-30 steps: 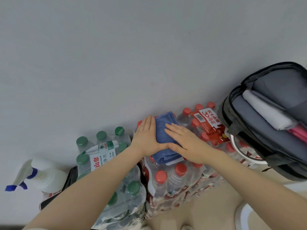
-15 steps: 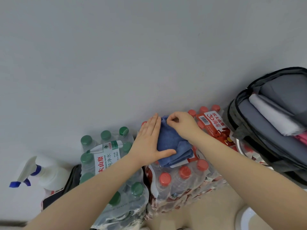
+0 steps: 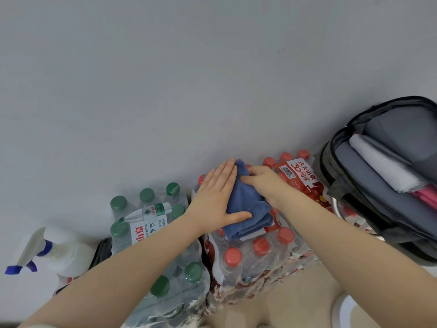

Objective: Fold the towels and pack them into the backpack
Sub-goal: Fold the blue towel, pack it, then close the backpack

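Observation:
A folded blue towel (image 3: 248, 214) lies on top of a shrink-wrapped pack of red-capped bottles (image 3: 257, 261). My left hand (image 3: 217, 197) lies flat on the towel's left side, fingers together, thumb pressing its near edge. My right hand (image 3: 262, 181) pinches the towel's far right part between closed fingers. At the right, the grey backpack (image 3: 369, 185) stands unzipped and wide open, holding a folded white towel (image 3: 383, 166) and a pink one (image 3: 425, 197) beside it.
A pack of green-capped water bottles (image 3: 151, 223) sits left of the red pack. A white spray bottle with a blue trigger (image 3: 47, 252) stands at the far left. A pale wall fills the background. A white rim (image 3: 340, 313) shows at the bottom right.
My right hand went from lying flat on the towel to pinching its far right part. The left hand stayed pressed on the towel. The view shifted slightly.

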`<move>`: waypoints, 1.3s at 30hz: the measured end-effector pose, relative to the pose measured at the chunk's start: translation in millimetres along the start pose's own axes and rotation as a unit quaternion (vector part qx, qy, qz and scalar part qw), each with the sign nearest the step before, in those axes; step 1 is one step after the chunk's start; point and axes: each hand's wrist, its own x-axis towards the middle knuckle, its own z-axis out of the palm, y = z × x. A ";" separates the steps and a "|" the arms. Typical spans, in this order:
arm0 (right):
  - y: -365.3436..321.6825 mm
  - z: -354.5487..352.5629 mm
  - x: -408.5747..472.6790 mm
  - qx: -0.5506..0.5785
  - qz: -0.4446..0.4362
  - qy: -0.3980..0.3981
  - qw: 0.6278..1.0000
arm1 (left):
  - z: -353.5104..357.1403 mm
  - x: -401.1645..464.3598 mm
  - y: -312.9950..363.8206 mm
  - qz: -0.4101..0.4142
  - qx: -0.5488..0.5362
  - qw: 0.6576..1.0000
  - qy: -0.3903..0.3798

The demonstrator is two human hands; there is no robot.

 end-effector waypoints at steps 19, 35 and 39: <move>54.6 -24.3 -42.6 -0.490 -0.315 0.002 0.812 | 0.1 14.2 -21.4 0.118 0.027 0.988 -0.092; 18.2 -41.7 -47.8 0.307 0.022 -0.060 0.949 | -4.5 19.7 -12.7 0.215 -0.090 0.972 0.027; 6.1 -71.8 -51.9 0.383 0.000 -0.031 0.923 | -27.2 31.8 30.2 0.108 -0.335 0.935 0.039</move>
